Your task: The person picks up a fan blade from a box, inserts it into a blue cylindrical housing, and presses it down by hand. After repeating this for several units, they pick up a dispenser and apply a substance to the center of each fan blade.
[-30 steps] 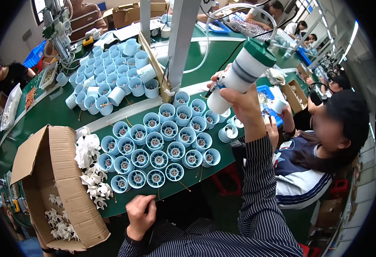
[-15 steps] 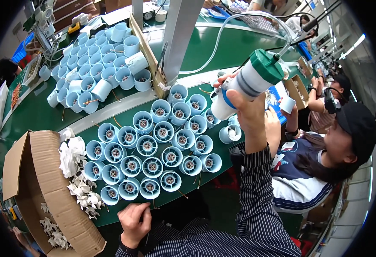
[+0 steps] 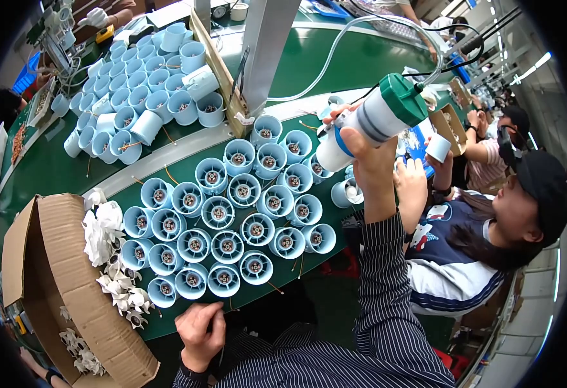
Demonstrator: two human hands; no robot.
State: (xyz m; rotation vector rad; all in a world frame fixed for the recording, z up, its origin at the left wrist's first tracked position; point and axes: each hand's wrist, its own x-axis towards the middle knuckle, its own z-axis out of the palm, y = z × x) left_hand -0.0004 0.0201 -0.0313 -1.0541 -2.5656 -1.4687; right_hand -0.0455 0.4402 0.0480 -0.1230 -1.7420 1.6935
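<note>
Raised at the right of the bench, my right hand (image 3: 367,152) grips a white cylindrical tool (image 3: 375,119) with a green cap and a hose at its top. Below and left of it, light-blue housings (image 3: 226,246), round and open-topped with small metal parts inside, stand in rows on the green bench. My left hand (image 3: 201,328) is closed at the bench's near edge, just below the nearest housings and not holding any of them. Whatever may be inside its curled fingers is hidden.
White finned fan wheels (image 3: 106,233) lie beside an open cardboard box (image 3: 96,284) at the left. More blue housings (image 3: 141,90) crowd behind a wooden divider (image 3: 219,71). A metal post (image 3: 267,58) rises mid-bench. Close on my right, a co-worker (image 3: 471,239) holds a blue-white cup (image 3: 438,148).
The bench and housings sit slightly further left in the view. Both my hands keep nearly the same pose, the tool still in my right. The co-worker's hands have shifted a little.
</note>
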